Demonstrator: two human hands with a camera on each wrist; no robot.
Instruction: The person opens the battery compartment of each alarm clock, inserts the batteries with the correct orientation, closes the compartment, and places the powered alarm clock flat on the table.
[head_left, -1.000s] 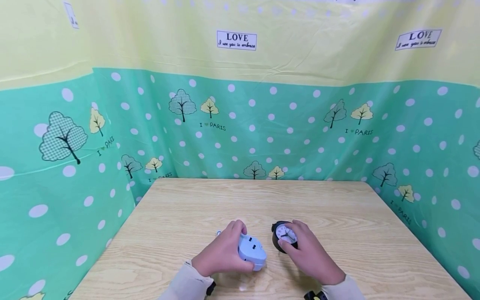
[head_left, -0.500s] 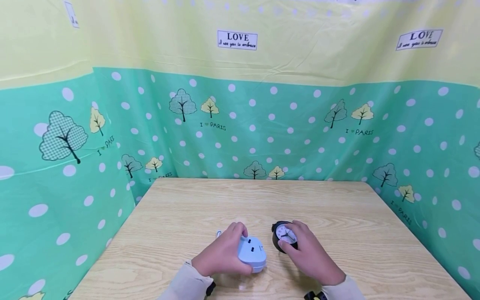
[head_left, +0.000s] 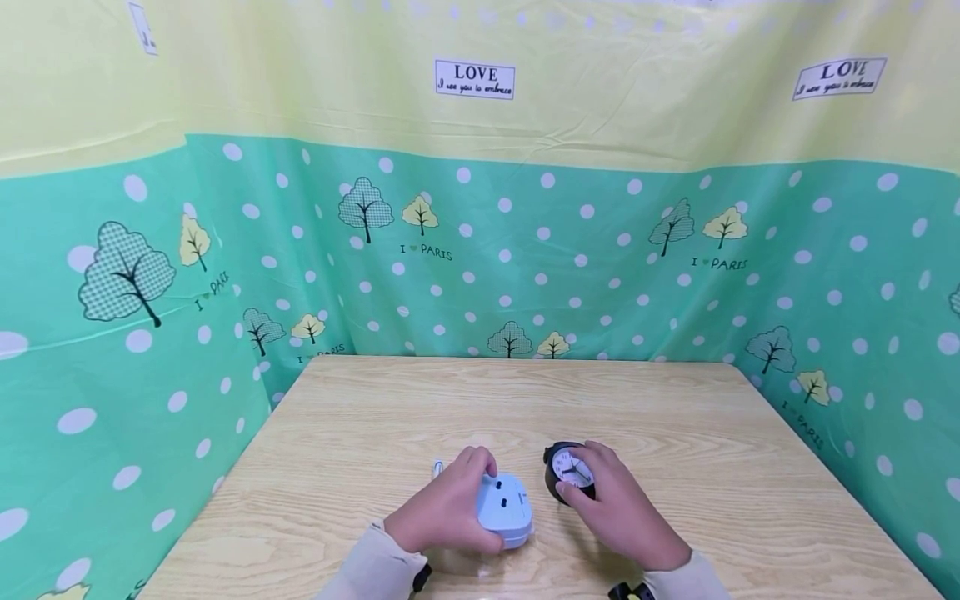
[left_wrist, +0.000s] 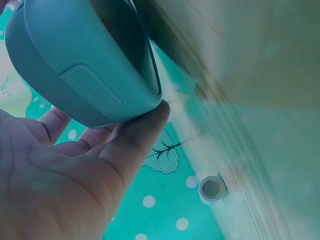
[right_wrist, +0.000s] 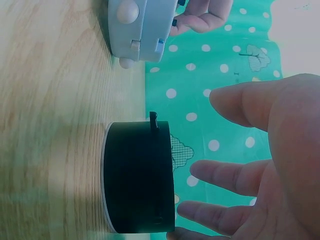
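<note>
My left hand (head_left: 448, 507) grips a light blue alarm clock (head_left: 506, 510) between thumb and fingers. Its back, with two black knobs, faces up in the head view; the left wrist view shows its glassy front close over the table. In the right wrist view, round white feet (right_wrist: 128, 11) stick out from its side. To the right, a black alarm clock (head_left: 551, 483) with a white dial (head_left: 572, 468) stands on the table. My right hand (head_left: 618, 504) is over it, thumb and fingers spread across the dial in the head view. The right wrist view shows these fingers (right_wrist: 225, 177) nearly straight above the black casing.
A small pale cylinder with a round end (left_wrist: 212, 189) stands beyond my left hand, partly hidden in the head view. The wooden table (head_left: 517, 400) ends at green and yellow printed curtains (head_left: 510, 250) at the back and sides.
The light blue alarm clock has turned a little within my left hand, its back and knobs swinging round slightly toward me. My right hand and the black alarm clock stay in place.
</note>
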